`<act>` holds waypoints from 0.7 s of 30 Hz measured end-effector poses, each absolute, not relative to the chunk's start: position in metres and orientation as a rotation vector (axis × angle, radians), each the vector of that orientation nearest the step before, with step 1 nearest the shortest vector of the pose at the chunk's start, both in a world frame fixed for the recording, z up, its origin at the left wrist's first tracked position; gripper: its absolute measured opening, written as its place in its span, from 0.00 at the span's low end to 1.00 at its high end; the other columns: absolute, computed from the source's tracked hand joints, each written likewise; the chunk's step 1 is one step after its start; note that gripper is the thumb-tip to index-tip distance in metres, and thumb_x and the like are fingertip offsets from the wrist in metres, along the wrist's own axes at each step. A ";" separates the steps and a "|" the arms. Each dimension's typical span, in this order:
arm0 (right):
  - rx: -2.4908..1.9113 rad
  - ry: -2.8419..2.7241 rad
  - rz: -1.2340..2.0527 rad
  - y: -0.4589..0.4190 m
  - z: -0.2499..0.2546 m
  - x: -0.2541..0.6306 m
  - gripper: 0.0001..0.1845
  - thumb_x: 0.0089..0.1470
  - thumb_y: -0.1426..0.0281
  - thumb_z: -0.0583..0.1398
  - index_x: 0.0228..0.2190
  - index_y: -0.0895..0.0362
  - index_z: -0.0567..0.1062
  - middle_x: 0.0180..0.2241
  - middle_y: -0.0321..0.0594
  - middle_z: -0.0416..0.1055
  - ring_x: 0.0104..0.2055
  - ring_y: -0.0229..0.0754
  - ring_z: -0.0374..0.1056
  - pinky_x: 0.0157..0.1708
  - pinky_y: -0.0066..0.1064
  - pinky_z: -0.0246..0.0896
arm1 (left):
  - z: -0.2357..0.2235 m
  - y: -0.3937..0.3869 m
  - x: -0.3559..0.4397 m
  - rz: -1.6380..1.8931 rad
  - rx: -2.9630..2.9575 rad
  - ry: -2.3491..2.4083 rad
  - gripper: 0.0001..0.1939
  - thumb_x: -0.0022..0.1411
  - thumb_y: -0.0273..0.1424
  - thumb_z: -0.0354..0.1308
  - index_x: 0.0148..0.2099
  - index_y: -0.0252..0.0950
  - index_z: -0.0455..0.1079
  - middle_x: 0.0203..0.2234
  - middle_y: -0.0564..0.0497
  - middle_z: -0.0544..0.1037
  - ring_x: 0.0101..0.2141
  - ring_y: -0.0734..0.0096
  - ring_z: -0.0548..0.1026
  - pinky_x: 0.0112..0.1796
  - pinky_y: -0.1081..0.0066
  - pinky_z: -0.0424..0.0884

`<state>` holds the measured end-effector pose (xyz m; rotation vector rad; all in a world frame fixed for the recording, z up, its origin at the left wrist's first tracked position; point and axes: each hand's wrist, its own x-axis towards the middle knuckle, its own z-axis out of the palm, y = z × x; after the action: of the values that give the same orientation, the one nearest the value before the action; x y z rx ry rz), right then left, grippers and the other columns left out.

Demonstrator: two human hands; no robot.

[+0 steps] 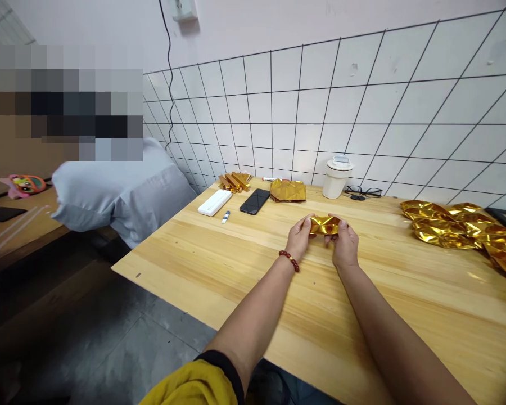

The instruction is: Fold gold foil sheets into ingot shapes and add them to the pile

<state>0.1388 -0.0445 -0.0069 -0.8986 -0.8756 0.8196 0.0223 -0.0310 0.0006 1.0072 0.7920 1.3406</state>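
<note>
A piece of shiny gold foil paper (324, 225), folded into a small creased shape, is held just above the wooden table (236, 264). My left hand (298, 236) grips its left end, thumb on the near side; a dark red bead bracelet circles that wrist. At the opposite end my right hand (346, 243) pinches the foil the same way. The fingertips behind the foil are partly hidden. Beyond my hands lies a flat stack of gold foil sheets (288, 190). Several puffed gold foil pieces (444, 232) are heaped at the right.
Toward the back left are folded gold strips (236, 181), a white power bank (215, 202), a small blue-and-white stick (225, 216) and a black phone (255, 201). A white lidded cup (336, 179) and glasses (363, 192) stand by the tiled wall. A person in grey (130, 191) leans at the left.
</note>
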 end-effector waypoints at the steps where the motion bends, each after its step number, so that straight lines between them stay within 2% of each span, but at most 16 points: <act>1: -0.921 -0.822 0.808 -0.043 -0.006 0.139 0.32 0.51 0.44 0.60 0.42 0.59 0.78 0.28 0.36 0.72 0.18 0.31 0.60 0.18 0.27 0.56 | 0.001 -0.032 0.022 1.320 0.987 0.745 0.29 0.57 0.53 0.61 0.52 0.36 0.77 0.51 0.41 0.77 0.48 0.57 0.75 0.45 0.61 0.74; 5: -0.990 -0.743 0.811 -0.040 -0.007 0.139 0.37 0.48 0.40 0.60 0.41 0.61 0.77 0.25 0.35 0.70 0.17 0.31 0.59 0.17 0.26 0.53 | 0.003 -0.034 0.023 1.280 0.964 0.678 0.31 0.55 0.54 0.63 0.51 0.35 0.77 0.52 0.40 0.77 0.49 0.55 0.75 0.46 0.60 0.74; 21: -0.941 -0.898 0.886 -0.043 -0.012 0.141 0.33 0.53 0.44 0.59 0.44 0.59 0.77 0.28 0.35 0.70 0.19 0.32 0.61 0.19 0.27 0.58 | 0.000 -0.032 0.023 1.317 0.942 0.728 0.31 0.55 0.54 0.62 0.51 0.35 0.77 0.46 0.42 0.80 0.43 0.61 0.77 0.42 0.66 0.74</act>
<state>0.1409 -0.0426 -0.0119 -0.9405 -0.8977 0.8860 0.0232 -0.0317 0.0004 0.9425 0.7278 1.3171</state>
